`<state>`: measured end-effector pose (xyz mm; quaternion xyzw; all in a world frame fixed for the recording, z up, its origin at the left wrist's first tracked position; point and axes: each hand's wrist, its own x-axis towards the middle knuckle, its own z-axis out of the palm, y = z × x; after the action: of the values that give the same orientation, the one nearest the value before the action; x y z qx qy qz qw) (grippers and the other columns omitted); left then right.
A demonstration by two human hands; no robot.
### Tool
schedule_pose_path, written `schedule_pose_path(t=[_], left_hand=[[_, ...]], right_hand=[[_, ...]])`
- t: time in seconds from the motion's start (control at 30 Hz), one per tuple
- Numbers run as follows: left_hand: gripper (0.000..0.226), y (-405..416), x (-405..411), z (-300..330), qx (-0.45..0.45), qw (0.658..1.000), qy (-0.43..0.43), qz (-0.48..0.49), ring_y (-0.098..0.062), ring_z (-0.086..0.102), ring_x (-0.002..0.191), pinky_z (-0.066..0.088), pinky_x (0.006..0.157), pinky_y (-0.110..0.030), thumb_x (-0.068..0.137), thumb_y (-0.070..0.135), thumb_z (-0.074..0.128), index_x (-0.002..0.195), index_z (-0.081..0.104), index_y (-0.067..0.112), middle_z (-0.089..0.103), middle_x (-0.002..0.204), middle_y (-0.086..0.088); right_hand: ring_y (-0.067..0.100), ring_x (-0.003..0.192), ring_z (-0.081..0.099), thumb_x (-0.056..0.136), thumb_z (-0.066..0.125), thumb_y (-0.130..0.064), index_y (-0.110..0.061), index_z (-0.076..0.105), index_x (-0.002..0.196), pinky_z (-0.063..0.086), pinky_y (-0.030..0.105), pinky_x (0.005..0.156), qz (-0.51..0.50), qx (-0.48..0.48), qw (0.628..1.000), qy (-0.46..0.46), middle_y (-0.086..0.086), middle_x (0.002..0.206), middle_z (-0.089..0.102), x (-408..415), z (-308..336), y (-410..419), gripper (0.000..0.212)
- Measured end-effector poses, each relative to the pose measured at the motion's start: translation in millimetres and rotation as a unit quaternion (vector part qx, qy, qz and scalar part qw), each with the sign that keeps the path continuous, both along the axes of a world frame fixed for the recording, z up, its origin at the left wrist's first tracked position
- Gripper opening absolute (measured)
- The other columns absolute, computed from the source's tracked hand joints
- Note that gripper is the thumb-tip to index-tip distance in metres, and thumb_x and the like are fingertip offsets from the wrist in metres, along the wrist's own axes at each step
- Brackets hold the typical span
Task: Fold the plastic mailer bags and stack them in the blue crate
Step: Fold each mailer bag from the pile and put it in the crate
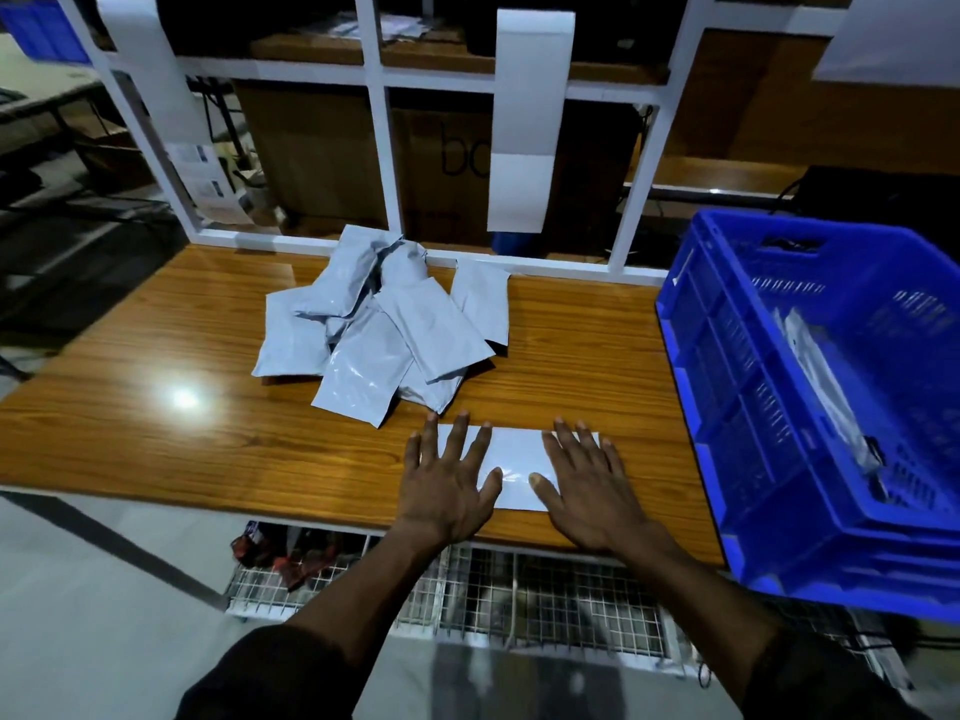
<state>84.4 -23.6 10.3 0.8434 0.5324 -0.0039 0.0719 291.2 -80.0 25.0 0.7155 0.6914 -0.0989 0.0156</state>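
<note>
A flat grey mailer bag (517, 459) lies near the front edge of the wooden table (156, 407). My left hand (449, 480) presses on its left part with fingers spread and straight. My right hand (584, 480) presses flat on its right part. Behind it, a loose pile of several grey mailer bags (379, 330) spreads over the middle of the table. The blue crate (727, 387) stands at the table's right end, tilted toward me, with a few folded bags (821, 376) inside.
A white frame (376, 122) rises along the table's back edge, with paper strips (524, 127) hanging on it and cardboard boxes behind. Below the table's front edge runs a wire mesh shelf (493, 589). Bare tabletop lies to the left of the pile.
</note>
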Motion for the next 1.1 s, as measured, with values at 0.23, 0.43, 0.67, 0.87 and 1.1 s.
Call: schedule_pose_path(t=[0.23, 0.43, 0.67, 0.87, 1.1], left_hand=[[0.09, -1, -2, -2, 0.007, 1.0, -0.006, -0.004, -0.03, -0.019, 0.155, -0.008, 0.123, -0.055, 0.083, 0.075, -0.018, 0.162, -0.009, 0.032, -0.015, 0.17, 0.001], [0.092, -14, -20, -7, 0.016, 1.0, -0.021, -0.006, -0.023, -0.019, 0.155, -0.005, 0.124, -0.054, 0.084, 0.074, -0.023, 0.161, -0.013, 0.025, -0.022, 0.166, 0.005], [0.08, -11, -12, -2, 0.018, 0.999, -0.021, 0.019, -0.029, -0.002, 0.157, -0.005, 0.123, -0.056, 0.097, 0.055, 0.0, 0.162, 0.016, 0.011, 0.008, 0.169, -0.008], [0.068, -6, 6, -12, 0.035, 0.998, -0.02, -0.047, -0.037, 0.015, 0.155, 0.017, 0.123, -0.058, 0.101, 0.052, 0.018, 0.159, 0.033, 0.02, 0.027, 0.166, -0.007], [0.079, -4, 5, -8, 0.005, 0.999, 0.012, -0.034, -0.038, -0.017, 0.154, -0.003, 0.124, -0.055, 0.087, 0.066, -0.008, 0.161, -0.006, 0.038, -0.012, 0.17, 0.007]], right_hand=[[0.019, 0.151, -0.023, 0.1, 0.002, -0.061, -0.03, -0.005, 0.16, -0.014, 0.052, 0.121, 0.06, 0.0, 0.998, -0.016, -0.007, 0.166, -0.018, -15, 5, 5, 0.068], [0.018, 0.153, -0.017, 0.093, -0.005, -0.064, -0.033, -0.001, 0.16, -0.013, 0.05, 0.121, 0.056, 0.039, 0.998, -0.009, -0.009, 0.166, -0.013, -16, -9, 1, 0.074], [0.022, 0.152, -0.022, 0.099, 0.002, -0.061, -0.031, -0.002, 0.16, -0.015, 0.06, 0.118, 0.058, -0.001, 0.998, -0.006, -0.01, 0.166, -0.018, -17, 2, 9, 0.068], [0.023, 0.153, -0.017, 0.098, 0.003, -0.058, -0.043, -0.005, 0.158, -0.011, 0.063, 0.117, 0.081, 0.04, 0.996, -0.018, -0.014, 0.166, -0.013, -19, -10, 5, 0.062], [0.021, 0.151, -0.024, 0.094, -0.004, -0.067, -0.045, -0.01, 0.156, -0.015, 0.061, 0.117, 0.083, 0.016, 0.996, 0.006, -0.017, 0.164, -0.02, -15, -8, 8, 0.066]])
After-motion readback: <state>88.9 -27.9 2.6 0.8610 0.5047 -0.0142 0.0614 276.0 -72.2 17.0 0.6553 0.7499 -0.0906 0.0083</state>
